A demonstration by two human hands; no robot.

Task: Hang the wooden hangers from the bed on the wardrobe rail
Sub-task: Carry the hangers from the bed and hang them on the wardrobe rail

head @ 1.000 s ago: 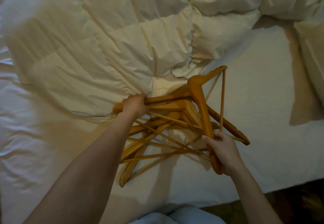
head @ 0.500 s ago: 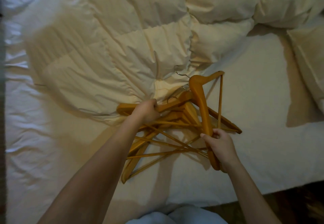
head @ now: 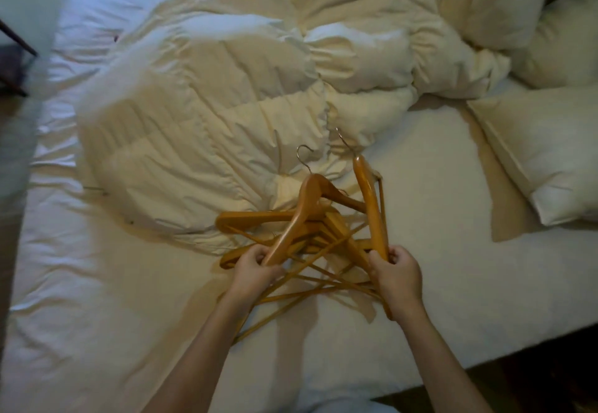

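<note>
The wide white-sheeted bed (head: 469, 299), under its rumpled cream duvet (head: 210, 105), carries the whole tangled pile of honey-coloured wooden hangers (head: 323, 228), so I judge that none has been hung yet; no wardrobe rail is in view. The left hand (head: 255, 270) is clamped on the arm end of one hanger tilted up from the pile. The right hand (head: 398, 275) is clamped on another, stood nearly on end.

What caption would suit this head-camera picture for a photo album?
Left hand and right hand each grip one of the tangled wooden hangers on the bed, beside a rumpled duvet.
</note>
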